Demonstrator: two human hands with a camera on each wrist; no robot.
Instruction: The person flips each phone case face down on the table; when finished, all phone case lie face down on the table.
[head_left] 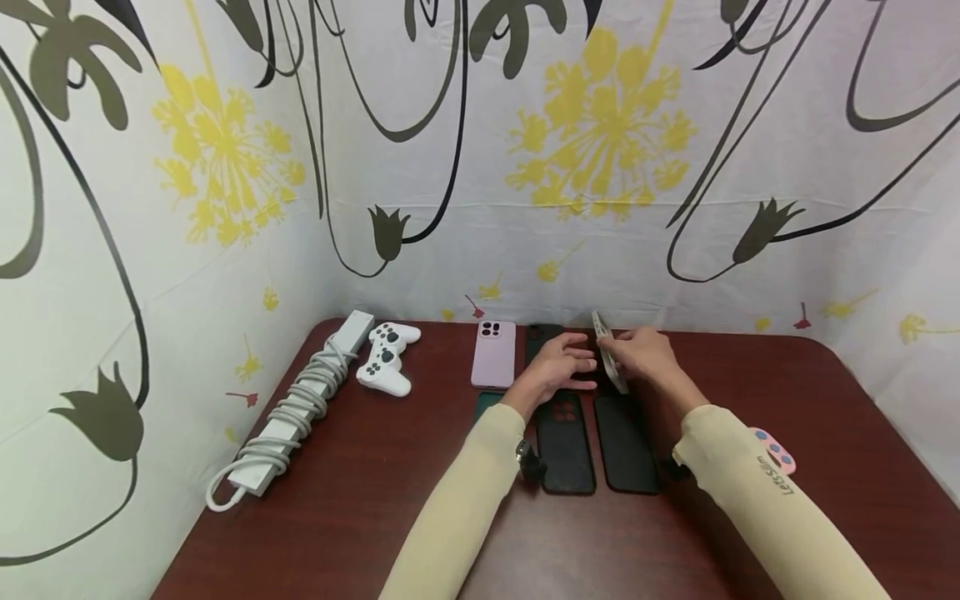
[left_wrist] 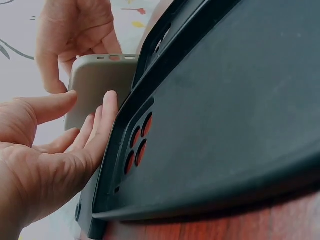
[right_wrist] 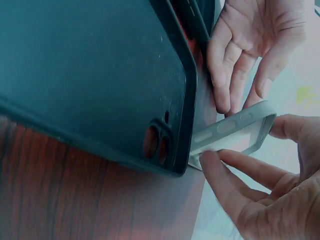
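Head: looks forward-down from above the worktop [head_left: 360,517], farthest back; takes in both hands [head_left: 553,365] and the cloth [head_left: 450,175] behind.
Left wrist: low, tilted, very near a black case [left_wrist: 215,105]; faces past it to the hands.
Right wrist: low, tilted, near a second black case [right_wrist: 95,75].
Shared by wrists: hands, pale case [left_wrist: 95,82], from opposite sides.

The left sleeve [head_left: 463,492] hides most of a green case [head_left: 487,402]; the right sleeve [head_left: 757,492] covers part of a pink thing [head_left: 777,452] that cannot be made out. Both sleeves run off the head view's bottom edge, as does the surface [head_left: 307,533]. In the left wrist view a black case [left_wrist: 225,100] is cut off at the right, and the left grip [left_wrist: 52,162] covers part of the pale case [left_wrist: 92,77].
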